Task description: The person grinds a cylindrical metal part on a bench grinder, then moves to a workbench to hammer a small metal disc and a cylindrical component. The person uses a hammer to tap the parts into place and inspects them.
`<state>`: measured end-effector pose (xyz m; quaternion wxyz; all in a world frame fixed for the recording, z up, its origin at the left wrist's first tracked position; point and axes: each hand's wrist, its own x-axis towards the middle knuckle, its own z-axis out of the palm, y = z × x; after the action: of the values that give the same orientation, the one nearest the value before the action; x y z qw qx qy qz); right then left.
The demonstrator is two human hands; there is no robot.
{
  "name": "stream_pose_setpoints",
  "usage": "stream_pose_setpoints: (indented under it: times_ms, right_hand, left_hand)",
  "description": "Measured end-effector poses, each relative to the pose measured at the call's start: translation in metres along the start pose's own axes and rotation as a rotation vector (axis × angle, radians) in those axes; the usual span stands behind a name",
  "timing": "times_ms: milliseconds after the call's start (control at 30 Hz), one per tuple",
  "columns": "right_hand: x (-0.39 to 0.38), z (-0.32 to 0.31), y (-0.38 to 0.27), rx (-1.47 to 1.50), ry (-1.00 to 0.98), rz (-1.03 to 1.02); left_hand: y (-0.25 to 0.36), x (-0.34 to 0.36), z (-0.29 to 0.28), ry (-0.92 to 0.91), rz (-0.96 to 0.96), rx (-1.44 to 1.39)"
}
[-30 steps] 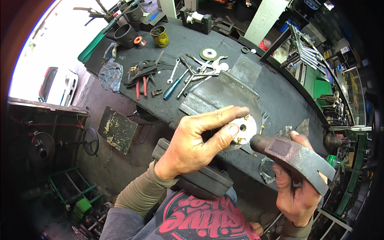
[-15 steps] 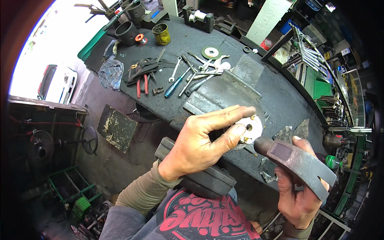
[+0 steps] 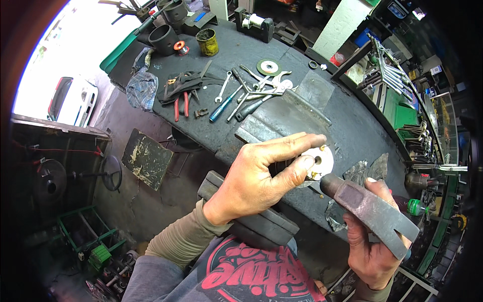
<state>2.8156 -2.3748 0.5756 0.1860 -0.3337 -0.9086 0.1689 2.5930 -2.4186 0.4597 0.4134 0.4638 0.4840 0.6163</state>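
My left hand (image 3: 261, 173) pinches a round pale metal disc (image 3: 326, 162) between thumb and fingers. A dark hole sits in its middle, and small brass-coloured bits show at its rim. Behind and below the hand is a large bench vise (image 3: 274, 121), its front jaw (image 3: 261, 221) partly under my wrist. My right hand (image 3: 372, 251) is closed round a claw hammer (image 3: 370, 204), its striking face close to the disc's lower right edge. Whether the face touches the disc, I cannot tell. Most of the hammer's handle is hidden.
On the dark bench (image 3: 241, 50) lie red-handled pliers (image 3: 181, 106), a blue screwdriver (image 3: 220, 110), wrenches (image 3: 222, 88), a grinding disc (image 3: 268, 67) and a yellow can (image 3: 207, 43). A tool rack (image 3: 390, 75) stands right. A crumpled dark sheet (image 3: 358, 172) and a green-capped bottle (image 3: 415, 207) are near the hammer.
The whole view has shifted slightly. The hammer's claw end has dipped a little and moved left; both hands keep their holds.
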Motion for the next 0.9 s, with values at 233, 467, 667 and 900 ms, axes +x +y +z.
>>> stream_pose_setpoints:
  times_ms: [233, 467, 667, 900]
  right_hand:
    - [0.000, -0.002, 0.002, 0.036, -0.013, 0.010]
    - [-0.004, 0.003, 0.003, 0.048, 0.021, 0.009]
    - [0.001, -0.006, 0.000, 0.045, -0.062, -0.058]
    - [0.002, 0.002, -0.006, 0.055, 0.040, 0.020]
  left_hand:
    - [-0.001, 0.002, 0.000, -0.015, 0.053, 0.049]
    - [-0.003, 0.002, 0.001, 0.008, 0.040, 0.028]
    - [-0.003, 0.004, 0.002, -0.005, 0.080, 0.050]
    - [-0.003, 0.004, 0.000, 0.005, 0.085, 0.043]
